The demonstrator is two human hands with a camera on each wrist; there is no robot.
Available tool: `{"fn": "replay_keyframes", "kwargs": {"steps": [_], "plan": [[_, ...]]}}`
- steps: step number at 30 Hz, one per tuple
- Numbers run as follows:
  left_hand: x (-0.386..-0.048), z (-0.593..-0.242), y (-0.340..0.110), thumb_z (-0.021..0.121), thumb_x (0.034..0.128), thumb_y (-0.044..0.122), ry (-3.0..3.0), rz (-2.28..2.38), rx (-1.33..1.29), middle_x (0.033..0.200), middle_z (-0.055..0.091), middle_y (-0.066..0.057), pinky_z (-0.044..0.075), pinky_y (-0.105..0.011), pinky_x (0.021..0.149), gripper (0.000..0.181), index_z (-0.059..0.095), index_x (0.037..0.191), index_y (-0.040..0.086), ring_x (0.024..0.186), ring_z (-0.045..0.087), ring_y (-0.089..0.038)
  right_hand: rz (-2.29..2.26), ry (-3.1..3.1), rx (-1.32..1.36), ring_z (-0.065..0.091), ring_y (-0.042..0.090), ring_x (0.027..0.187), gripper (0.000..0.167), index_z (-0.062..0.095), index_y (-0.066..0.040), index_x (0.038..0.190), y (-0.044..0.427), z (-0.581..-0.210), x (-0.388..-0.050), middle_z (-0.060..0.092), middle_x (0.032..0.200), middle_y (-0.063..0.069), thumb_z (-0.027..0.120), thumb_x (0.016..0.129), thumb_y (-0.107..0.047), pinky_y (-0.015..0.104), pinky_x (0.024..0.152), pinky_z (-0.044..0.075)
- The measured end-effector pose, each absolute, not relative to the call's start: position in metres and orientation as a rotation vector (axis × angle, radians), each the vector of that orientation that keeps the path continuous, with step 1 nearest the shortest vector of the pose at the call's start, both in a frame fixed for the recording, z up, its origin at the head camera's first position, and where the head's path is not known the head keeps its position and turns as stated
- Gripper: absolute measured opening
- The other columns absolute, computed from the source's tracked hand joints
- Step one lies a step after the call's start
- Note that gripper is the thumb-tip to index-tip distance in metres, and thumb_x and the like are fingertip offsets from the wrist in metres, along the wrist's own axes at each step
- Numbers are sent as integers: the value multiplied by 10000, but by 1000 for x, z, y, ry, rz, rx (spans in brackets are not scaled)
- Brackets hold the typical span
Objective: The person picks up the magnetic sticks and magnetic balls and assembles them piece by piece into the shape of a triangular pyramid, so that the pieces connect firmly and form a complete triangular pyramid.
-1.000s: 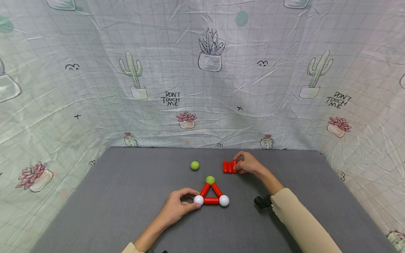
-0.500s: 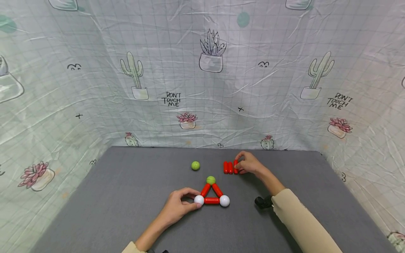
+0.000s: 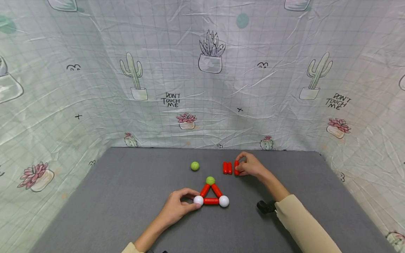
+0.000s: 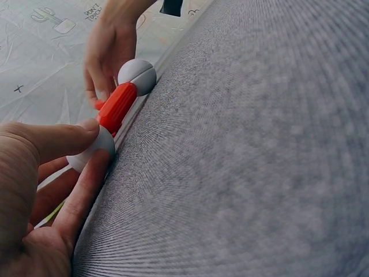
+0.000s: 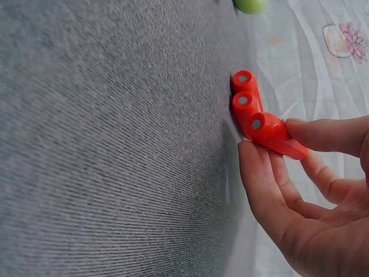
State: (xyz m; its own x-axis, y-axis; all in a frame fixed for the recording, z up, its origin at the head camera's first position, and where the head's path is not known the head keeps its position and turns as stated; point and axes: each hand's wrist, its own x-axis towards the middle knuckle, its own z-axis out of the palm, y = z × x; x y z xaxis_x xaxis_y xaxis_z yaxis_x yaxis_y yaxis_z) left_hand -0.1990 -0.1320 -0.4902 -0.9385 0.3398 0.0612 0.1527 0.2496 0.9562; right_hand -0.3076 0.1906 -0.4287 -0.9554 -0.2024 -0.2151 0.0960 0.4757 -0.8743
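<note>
A flat triangle lies on the grey table, made of red rods (image 3: pixel 211 201) joined by two white balls (image 3: pixel 224 201) and a green ball (image 3: pixel 210 181) at its far corner. My left hand (image 3: pixel 179 205) pinches the white ball (image 4: pixel 97 151) at the near left corner between thumb and finger. Farther back, my right hand (image 3: pixel 250 165) holds a red magnetic rod (image 5: pixel 277 135) between thumb and fingers; a round metal spot shows at its end. Just left of it, two more red rods (image 3: pixel 227 168) lie side by side, apart from the held one in the head view.
A loose green ball (image 3: pixel 194 166) lies on the table (image 3: pixel 142 175) behind the triangle. A patterned cloth (image 3: pixel 221 105) hangs along the table's back edge and sides. A black device (image 3: pixel 266 207) sits at my right wrist.
My right hand has drawn the end rod off to the right, opening a gap between it and the other two. The left hand and the triangle have stayed in place.
</note>
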Motion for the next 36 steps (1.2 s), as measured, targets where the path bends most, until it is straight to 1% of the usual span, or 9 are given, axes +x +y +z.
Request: {"fn": "replay_keyframes", "kwargs": {"steps": [7, 11, 18, 25, 30, 32, 36], "plan": [[-198, -490, -132, 871, 841, 192, 2359, 1760, 484, 1108, 735, -145, 563, -195, 730, 352, 744, 1159, 108, 847, 709, -88, -1476, 2434, -120, 653, 202, 775, 351, 519, 44, 1242, 188, -424, -297, 598, 851, 79, 671, 930, 1, 423, 797, 624], [-199, -490, -132, 872, 840, 193, 2364, 1761, 487, 1109, 739, -136, 565, -195, 739, 352, 745, 1157, 108, 884, 703, -82, -1489, 2425, -162, 642, 188, 747, 352, 525, 57, 1231, 184, -423, -291, 576, 842, 79, 682, 919, 17, 430, 786, 627], [-199, -491, -132, 876, 836, 194, 2373, 1765, 494, 1095, 743, -131, 563, -194, 721, 347, 749, 1149, 119, 834, 704, -71, -1452, 2450, -267, 629, 179, 727, 329, 553, 49, 1201, 178, -420, -281, 607, 890, 117, 694, 906, 18, 444, 761, 625], [-200, -492, -133, 877, 835, 199, 2364, 1764, 475, 1100, 740, -140, 557, -195, 707, 356, 749, 1158, 121, 785, 706, -77, -1467, 2407, -411, 634, 199, 747, 294, 554, 43, 1166, 173, -416, -268, 621, 903, 150, 699, 911, 22, 485, 771, 619], [-199, -491, -132, 877, 834, 198, 2351, 1768, 470, 1103, 736, -150, 557, -198, 705, 361, 747, 1161, 115, 776, 711, -88, -1465, 2375, -502, 639, 193, 770, 286, 553, 33, 1160, 170, -415, -259, 646, 932, 177, 681, 905, 33, 442, 742, 589], [-199, -491, -132, 877, 833, 196, 2350, 1769, 471, 1103, 736, -152, 558, -198, 707, 363, 746, 1162, 114, 779, 713, -88, -1461, 2366, -531, 640, 200, 782, 302, 548, 31, 1177, 170, -414, -257, 656, 950, 186, 663, 898, 45, 427, 732, 561], [-199, -491, -132, 878, 831, 194, 2359, 1768, 473, 1100, 740, -149, 559, -197, 713, 363, 747, 1160, 113, 792, 714, -86, -1446, 2352, -585, 643, 225, 821, 353, 536, 41, 1209, 167, -413, -252, 664, 993, 200, 613, 868, 83, 430, 736, 541]]}}
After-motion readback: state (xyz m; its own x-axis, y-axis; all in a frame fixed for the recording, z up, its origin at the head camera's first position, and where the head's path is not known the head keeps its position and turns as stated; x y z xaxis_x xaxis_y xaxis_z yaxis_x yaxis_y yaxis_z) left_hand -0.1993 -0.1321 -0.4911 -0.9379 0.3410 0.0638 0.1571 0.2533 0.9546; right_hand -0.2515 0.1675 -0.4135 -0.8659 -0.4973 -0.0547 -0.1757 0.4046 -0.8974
